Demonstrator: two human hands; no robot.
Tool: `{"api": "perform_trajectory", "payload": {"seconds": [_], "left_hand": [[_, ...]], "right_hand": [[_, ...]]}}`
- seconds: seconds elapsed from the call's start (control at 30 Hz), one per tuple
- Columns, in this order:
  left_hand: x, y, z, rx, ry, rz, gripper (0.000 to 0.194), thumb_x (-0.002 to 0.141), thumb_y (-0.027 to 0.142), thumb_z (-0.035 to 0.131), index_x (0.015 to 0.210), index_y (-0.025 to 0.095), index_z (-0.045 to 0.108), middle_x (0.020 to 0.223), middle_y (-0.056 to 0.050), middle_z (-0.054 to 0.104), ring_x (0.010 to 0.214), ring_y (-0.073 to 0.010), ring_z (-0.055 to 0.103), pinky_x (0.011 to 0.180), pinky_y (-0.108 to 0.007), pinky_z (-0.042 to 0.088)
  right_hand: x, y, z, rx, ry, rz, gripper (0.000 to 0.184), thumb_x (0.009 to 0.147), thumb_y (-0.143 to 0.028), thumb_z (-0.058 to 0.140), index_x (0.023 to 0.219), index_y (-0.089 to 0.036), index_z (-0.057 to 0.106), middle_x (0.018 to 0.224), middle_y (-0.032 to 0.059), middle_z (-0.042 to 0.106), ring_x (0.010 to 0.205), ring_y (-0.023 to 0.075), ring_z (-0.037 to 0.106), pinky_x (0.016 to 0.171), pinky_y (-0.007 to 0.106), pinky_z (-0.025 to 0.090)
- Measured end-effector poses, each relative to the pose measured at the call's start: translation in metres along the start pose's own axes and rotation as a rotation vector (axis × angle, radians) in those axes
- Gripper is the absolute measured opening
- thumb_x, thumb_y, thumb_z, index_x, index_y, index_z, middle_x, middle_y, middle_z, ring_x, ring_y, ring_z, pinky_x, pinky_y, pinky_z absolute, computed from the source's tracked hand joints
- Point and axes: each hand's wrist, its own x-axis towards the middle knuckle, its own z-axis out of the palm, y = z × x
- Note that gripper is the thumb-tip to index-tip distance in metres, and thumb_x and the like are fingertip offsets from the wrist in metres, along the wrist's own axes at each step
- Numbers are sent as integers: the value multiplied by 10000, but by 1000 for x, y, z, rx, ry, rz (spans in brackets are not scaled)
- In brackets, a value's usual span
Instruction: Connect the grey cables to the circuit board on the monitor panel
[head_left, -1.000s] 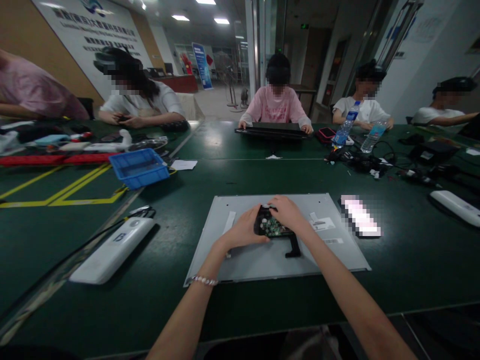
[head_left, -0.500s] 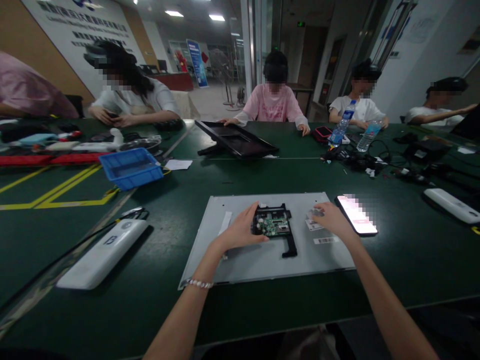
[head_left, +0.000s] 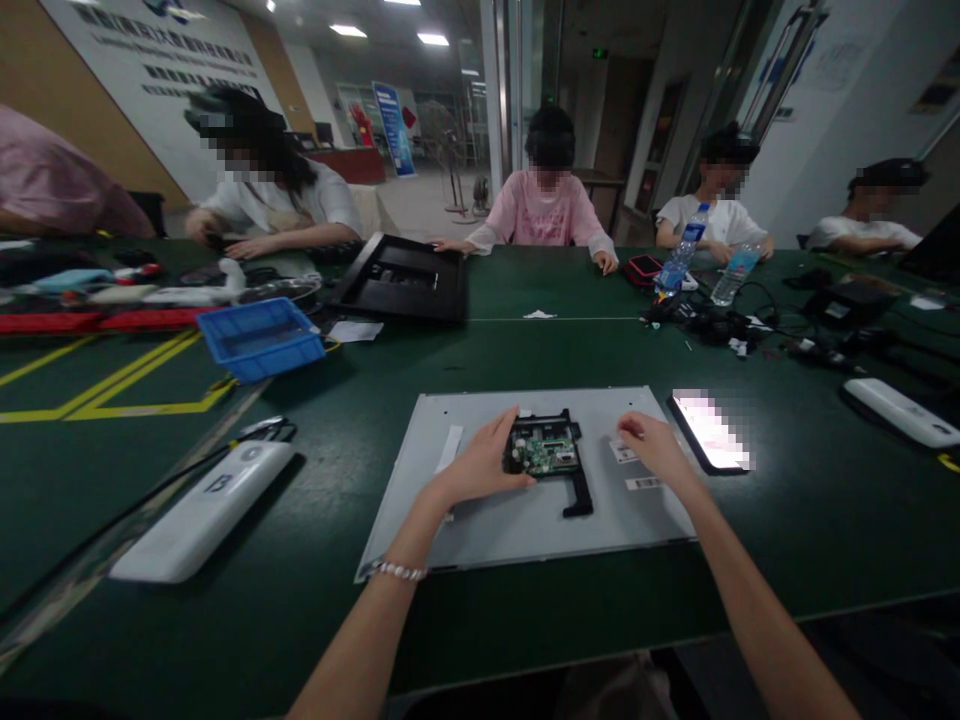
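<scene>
A flat silver-grey display panel (head_left: 495,530) lies on the green table in front of me. On its middle rests a green circuit board (head_left: 551,455) in a black plastic frame (head_left: 579,495). My left hand (head_left: 484,460) grips the frame's left end, fingers on the far side and thumb on the near side. Above the panel's right part, beside a white label (head_left: 624,452), my right hand (head_left: 651,442) is closed in a pinch. Whatever sits between its fingertips, if anything, is too small to make out.
A lit phone (head_left: 709,430) lies right of the panel, a white power bank (head_left: 210,510) with a cable to the left. Farther off are a blue bin (head_left: 262,340), a black monitor housing (head_left: 405,280) touched by a person opposite, two bottles (head_left: 684,250) and tangled cables (head_left: 712,315).
My right hand's fingers have curled closer together over the panel. My left hand stays on the frame. Across the table, the monitor housing has swung to the left.
</scene>
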Motion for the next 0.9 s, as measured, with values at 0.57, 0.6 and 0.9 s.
{"api": "perform_trajectory", "payload": {"seconds": [0.57,0.6,0.9], "left_hand": [[8,34,4,64,159,22,657,889,443,459,1435,238,155,1500,-100,190,1371,-283,194,1109,-453,219],[10,41,8,76,174,51,567,911,397,429,1414,244,215,1471,-91,257,1355,-261,241,1108,-434,230],[16,72,38,245,100,148,384,933,262,356,1312,203,375,1280,-93,483,1205,-246,438,1037,-434,315]], "right_hand": [[-9,-27,24,370,-152,30,249,748,-275,571,957,-172,658,843,46,689,747,158,631,692,284,495],[-9,-29,24,368,-144,23,261,746,-274,575,973,-170,653,834,45,688,755,161,632,706,289,495],[-10,-30,27,419,-113,27,274,747,-288,573,983,-165,634,809,52,697,753,171,647,702,298,503]]}}
